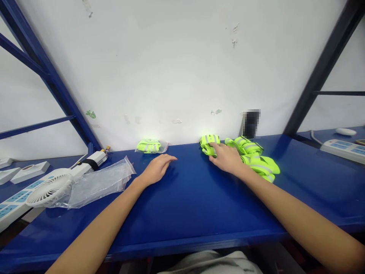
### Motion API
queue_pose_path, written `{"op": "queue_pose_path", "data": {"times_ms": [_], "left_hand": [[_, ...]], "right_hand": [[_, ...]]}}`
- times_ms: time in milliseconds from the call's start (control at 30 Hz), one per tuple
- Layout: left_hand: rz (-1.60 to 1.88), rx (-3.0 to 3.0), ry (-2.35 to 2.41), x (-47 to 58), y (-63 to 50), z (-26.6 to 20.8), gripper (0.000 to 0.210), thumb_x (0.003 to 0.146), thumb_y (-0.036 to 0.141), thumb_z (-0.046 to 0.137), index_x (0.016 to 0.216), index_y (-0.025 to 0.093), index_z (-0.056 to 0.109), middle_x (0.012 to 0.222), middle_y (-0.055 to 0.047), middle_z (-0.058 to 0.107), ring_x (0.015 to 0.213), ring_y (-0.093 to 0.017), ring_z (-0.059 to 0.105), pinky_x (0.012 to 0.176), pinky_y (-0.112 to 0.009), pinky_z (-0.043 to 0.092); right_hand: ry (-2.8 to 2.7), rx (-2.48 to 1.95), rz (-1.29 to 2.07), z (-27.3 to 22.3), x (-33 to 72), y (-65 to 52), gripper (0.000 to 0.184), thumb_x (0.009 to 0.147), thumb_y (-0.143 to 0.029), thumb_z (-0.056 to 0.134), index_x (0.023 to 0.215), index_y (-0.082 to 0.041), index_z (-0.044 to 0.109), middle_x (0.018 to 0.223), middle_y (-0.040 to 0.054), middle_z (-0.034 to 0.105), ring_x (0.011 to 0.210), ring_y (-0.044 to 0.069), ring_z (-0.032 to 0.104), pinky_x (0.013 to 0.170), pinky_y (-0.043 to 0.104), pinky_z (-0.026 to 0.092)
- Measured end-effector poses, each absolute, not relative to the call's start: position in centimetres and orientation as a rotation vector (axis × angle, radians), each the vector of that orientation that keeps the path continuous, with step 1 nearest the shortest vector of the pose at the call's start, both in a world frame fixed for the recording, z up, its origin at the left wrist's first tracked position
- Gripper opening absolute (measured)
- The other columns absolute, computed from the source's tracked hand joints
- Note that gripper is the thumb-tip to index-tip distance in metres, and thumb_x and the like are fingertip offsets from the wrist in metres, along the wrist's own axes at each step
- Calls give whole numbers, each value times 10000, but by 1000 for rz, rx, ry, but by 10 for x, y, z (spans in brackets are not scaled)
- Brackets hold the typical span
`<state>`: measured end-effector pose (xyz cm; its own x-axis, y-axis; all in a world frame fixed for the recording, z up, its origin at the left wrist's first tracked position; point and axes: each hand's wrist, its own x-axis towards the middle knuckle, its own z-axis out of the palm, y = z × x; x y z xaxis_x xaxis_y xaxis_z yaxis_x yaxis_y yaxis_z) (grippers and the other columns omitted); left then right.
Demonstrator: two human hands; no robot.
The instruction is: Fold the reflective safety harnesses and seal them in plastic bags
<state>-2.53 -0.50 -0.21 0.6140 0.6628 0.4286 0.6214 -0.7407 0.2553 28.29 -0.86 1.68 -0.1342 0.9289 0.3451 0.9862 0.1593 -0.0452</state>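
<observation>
My left hand (pixel 159 167) hovers over the blue table (pixel 182 205), its fingers stretched out and holding nothing. Behind it, near the wall, lies a folded neon-yellow reflective vest (pixel 149 146) in a clear plastic bag. My right hand (pixel 226 156) has its thumb and fingers on the right side of another folded yellow reflective vest (pixel 209 140), which has grey bands and shows no bag. Right beside that hand is a loose pile of yellow reflective vests (pixel 261 163), partly covered by my wrist.
On the left lie clear plastic bags (pixel 99 182), a white fan (pixel 49 190) and a long white power strip (pixel 21 198). A dark pixelated object (pixel 251 123) leans on the wall. Another power strip (pixel 346 148) is far right. Blue metal posts (pixel 57 83) frame the table.
</observation>
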Motion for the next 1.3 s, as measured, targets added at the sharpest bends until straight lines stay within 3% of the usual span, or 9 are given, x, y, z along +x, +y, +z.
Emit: {"op": "queue_pose_path", "data": {"times_ms": [133,267,400,600,667,767,833,1100,1300], "left_hand": [[999,2562,879,-2,-23,-2,279,1004,268,406,1073,199,667,1041,-75,690,959,-169,644,892,-311,498],[1345,2518,853,3,-35,9,181,923,295,557,1004,174,664,1002,-91,655,937,-194,630,877,-339,499],[1025,2649,939,-6,-37,15,324,882,355,587,1153,184,633,1245,-127,594,1175,-269,558,1039,-424,418],[646,2582,1055,-8,-31,13,393,947,396,483,1295,225,545,1250,-74,635,1150,-252,575,1054,-441,404],[633,2594,1033,-9,-32,13,432,922,423,525,1302,219,545,1304,-96,592,1211,-262,547,1081,-443,398],[672,2662,991,-9,-36,12,636,792,445,693,1361,220,518,1466,-135,423,1354,-308,430,1141,-458,360],[735,2736,936,-7,-39,11,722,729,414,749,1384,232,506,1502,-137,364,1389,-323,383,1160,-465,340],[882,2879,763,-2,-44,9,565,749,384,716,1274,218,591,1279,-144,546,1200,-298,528,1062,-460,430],[688,2726,951,-12,-33,8,684,734,210,663,1397,243,495,1352,-134,449,1233,-290,516,1069,-441,435]], "right_hand": [[-2273,-1546,-106,21,271,-21,526,844,-340,598,1346,-186,572,1246,145,675,1105,347,641,919,441,470],[-2352,-1150,161,25,242,-44,491,863,-494,606,1277,-233,626,1271,101,676,1144,346,626,957,458,458],[-1857,-984,611,26,233,-45,422,1000,-460,350,1107,-203,667,1065,80,731,890,229,703,780,359,529],[-1925,-1011,490,10,246,-30,222,888,-281,575,1088,-209,640,1077,65,690,947,208,641,816,343,486],[-2024,-950,433,6,242,-32,128,897,-307,581,952,-201,629,968,52,657,843,181,603,751,316,464],[-2114,-899,433,3,233,-38,234,916,-359,578,753,-197,532,732,-5,545,654,135,488,622,275,387],[-2157,-883,493,2,230,-39,271,942,-378,545,744,-195,516,670,-28,500,616,122,445,590,264,344],[-2121,-878,763,-3,240,-29,315,944,-494,525,878,-190,575,668,-43,487,610,119,414,582,257,328],[-2211,-803,771,6,241,-38,182,847,-350,653,896,-184,597,650,-56,442,584,109,402,570,247,340]]}}
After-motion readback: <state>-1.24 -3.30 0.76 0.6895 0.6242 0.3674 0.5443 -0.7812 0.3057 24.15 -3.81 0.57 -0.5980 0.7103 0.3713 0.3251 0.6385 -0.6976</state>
